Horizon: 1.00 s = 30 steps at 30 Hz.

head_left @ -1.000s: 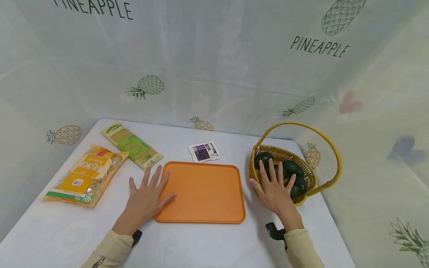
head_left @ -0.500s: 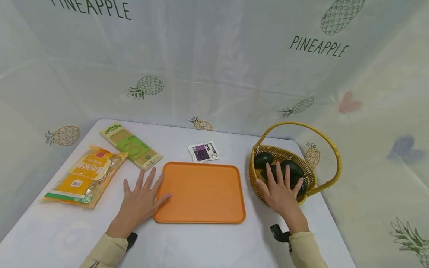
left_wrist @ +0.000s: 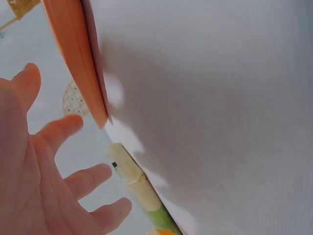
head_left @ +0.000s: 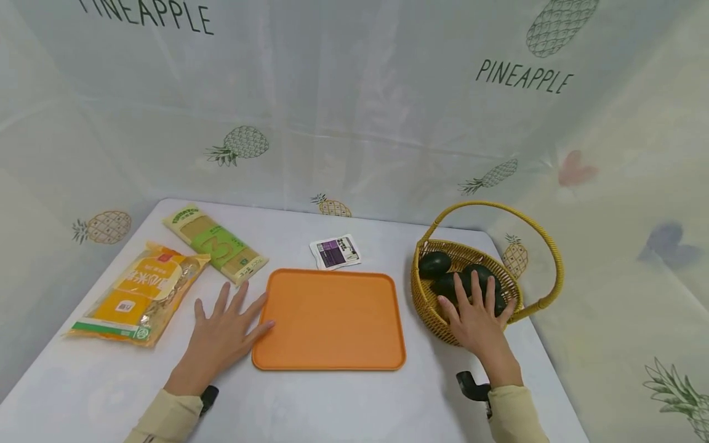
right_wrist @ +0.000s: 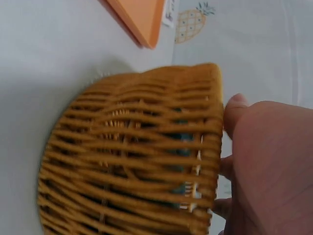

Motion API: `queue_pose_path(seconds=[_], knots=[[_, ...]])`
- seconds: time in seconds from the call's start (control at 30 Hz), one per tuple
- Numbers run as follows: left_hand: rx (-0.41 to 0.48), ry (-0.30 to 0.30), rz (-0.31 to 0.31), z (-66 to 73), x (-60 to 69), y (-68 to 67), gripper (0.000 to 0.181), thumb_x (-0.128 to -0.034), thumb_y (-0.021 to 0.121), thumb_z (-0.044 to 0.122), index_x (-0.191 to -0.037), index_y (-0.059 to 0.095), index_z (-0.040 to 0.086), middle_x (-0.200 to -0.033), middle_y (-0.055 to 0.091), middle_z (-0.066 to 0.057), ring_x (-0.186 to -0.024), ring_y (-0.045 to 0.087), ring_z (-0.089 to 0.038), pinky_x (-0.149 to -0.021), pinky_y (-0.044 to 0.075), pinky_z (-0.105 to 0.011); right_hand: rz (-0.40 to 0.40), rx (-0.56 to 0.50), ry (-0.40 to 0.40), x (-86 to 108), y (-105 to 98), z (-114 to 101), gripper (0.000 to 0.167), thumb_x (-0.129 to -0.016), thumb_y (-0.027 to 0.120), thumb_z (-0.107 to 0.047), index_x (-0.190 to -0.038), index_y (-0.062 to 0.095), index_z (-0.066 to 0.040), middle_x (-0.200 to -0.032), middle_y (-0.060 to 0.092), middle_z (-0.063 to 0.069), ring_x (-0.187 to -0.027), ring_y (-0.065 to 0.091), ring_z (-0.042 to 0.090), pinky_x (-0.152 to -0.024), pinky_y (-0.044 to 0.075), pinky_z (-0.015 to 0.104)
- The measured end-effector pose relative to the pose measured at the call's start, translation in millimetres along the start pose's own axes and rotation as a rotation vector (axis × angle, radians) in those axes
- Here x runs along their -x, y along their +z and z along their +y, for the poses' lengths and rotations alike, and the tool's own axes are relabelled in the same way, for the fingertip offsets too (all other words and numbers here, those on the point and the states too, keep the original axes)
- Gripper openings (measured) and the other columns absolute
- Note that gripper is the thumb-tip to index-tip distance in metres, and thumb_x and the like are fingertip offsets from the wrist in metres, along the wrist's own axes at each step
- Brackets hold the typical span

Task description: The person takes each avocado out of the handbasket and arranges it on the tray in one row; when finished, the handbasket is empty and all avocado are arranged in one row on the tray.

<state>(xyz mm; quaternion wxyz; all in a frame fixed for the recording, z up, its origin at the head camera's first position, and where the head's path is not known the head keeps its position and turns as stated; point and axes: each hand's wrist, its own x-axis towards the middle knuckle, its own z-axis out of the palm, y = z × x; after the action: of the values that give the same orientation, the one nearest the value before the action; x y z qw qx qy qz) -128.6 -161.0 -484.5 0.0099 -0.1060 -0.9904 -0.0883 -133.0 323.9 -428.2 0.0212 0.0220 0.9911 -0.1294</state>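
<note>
At the left of the white table point(head_left: 310, 406) lay a yellow bag point(head_left: 144, 295) with a clear side, and just beyond it a flat green packet point(head_left: 217, 243), slanting away toward the far left corner. Nearer to me came the person's left hand point(head_left: 221, 335), palm down, its fingers spread wide and holding nothing; its thumb reached over the left edge of the orange tray point(head_left: 332, 320), though I couldn't tell whether it touched. The tray lay flat in the middle of the table, and at its far side sat a small white and purple sachet point(head_left: 335, 252). On the right stood a wicker basket point(head_left: 429, 312), its tall handle point(head_left: 556, 258) arching up, with dark green fruits point(head_left: 434, 264) inside. Over the basket's near side hung the right hand point(head_left: 482, 323), fingers well spread, with no grip on anything; I couldn't tell whether its fingertips met the fruits.
</note>
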Motion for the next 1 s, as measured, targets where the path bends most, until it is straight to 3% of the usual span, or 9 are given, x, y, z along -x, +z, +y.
queue_pose_path(seconds=[0.2,0.37,0.5,0.73,1.0], knots=[[0.008,-0.019,-0.043,-12.2,5.3,-2.7,0.067,-0.1024,0.059,0.065,-0.161,0.049,0.033,-0.173,0.033,-0.023,-0.159,0.022,-0.059,-0.115,0.014,-0.092,-0.02,0.037,0.012,-0.2,-1.2,1.9,0.075,-0.113,0.042,-0.054,-0.17,0.026,-0.008,-0.178,0.0,0.03,-0.162,-0.014,0.059,-0.11,-0.02,0.092],[0.005,0.008,-0.019,-15.3,4.1,-3.5,0.064,-0.1025,0.06,0.063,-0.159,0.053,0.032,-0.172,0.035,-0.024,-0.158,0.026,-0.059,-0.115,0.018,-0.092,-0.013,0.037,0.018,1.8,-2.8,2.3,0.073,-0.112,0.049,-0.049,-0.167,0.032,-0.004,-0.177,0.003,0.033,-0.161,-0.013,0.061,-0.113,-0.017,0.091],[0.004,0.027,-0.016,-14.7,-1.4,-3.5,0.063,-0.1037,0.057,0.065,-0.159,0.052,0.034,-0.173,0.035,-0.023,-0.159,0.025,-0.058,-0.116,0.018,-0.091,-0.011,0.041,0.036,3.4,-4.9,4.2,0.075,-0.111,0.053,-0.047,-0.167,0.032,-0.002,-0.176,0.002,0.035,-0.161,-0.016,0.061,-0.112,-0.016,0.092],[-0.003,-0.001,-0.051,-21.1,0.1,-4.3,0.066,-0.1024,0.059,0.064,-0.159,0.052,0.032,-0.173,0.034,-0.023,-0.158,0.023,-0.059,-0.116,0.014,-0.091,-0.011,0.048,0.042,-4.7,-8.4,-0.7,0.084,-0.108,0.06,-0.047,-0.168,0.026,0.0,-0.175,0.003,0.037,-0.161,-0.012,0.062,-0.112,-0.013,0.094],[-0.011,0.028,-0.046,-21.9,-2.1,-1.0,0.063,-0.1005,0.063,0.062,-0.154,0.059,0.03,-0.172,0.036,-0.023,-0.157,0.025,-0.058,-0.116,0.016,-0.091,-0.037,0.127,0.054,-17.2,-17.4,-6.9,0.083,-0.109,0.056,-0.048,-0.169,0.022,-0.001,-0.174,0.01,0.038,-0.161,-0.004,0.063,-0.114,-0.008,0.093]])
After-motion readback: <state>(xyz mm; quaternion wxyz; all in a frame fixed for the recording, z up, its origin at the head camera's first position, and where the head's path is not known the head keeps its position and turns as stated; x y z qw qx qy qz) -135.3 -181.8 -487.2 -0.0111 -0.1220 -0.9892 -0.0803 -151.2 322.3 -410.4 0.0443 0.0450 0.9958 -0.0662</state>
